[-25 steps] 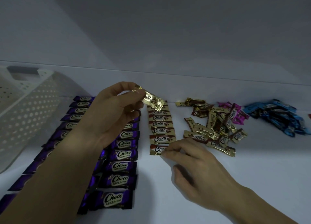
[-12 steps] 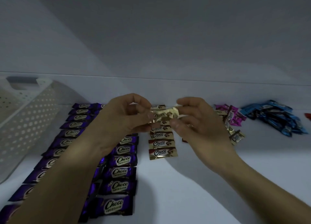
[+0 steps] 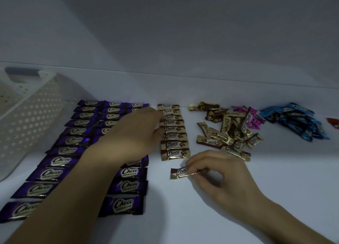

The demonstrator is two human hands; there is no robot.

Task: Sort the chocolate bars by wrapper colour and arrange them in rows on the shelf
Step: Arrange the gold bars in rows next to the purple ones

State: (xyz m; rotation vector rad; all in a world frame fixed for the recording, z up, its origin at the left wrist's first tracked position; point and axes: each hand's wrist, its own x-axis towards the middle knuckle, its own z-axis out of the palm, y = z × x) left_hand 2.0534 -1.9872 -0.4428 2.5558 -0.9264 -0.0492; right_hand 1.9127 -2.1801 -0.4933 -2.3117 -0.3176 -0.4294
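Spanning the view, the white shelf (image 3: pixel 275 198) carries everything, with bare room along its near edge and to the right of the hands. A perforated basket (image 3: pixel 27 119) stands at the far left beside the purple rows (image 3: pixel 60 159), which lie label-up and look finished. On the right lie the unsorted gold pile (image 3: pixel 225 132), then a pink heap (image 3: pixel 255 119) and a blue heap (image 3: pixel 297 121). Between purple and pile runs the gold row (image 3: pixel 174 144). The left hand (image 3: pixel 135 133) lays fairly straight fingers against its left edge, probably squaring it. The right hand (image 3: pixel 223 172) pinches a gold bar (image 3: pixel 178 172) just below the row's near end, apparently to extend it forward.
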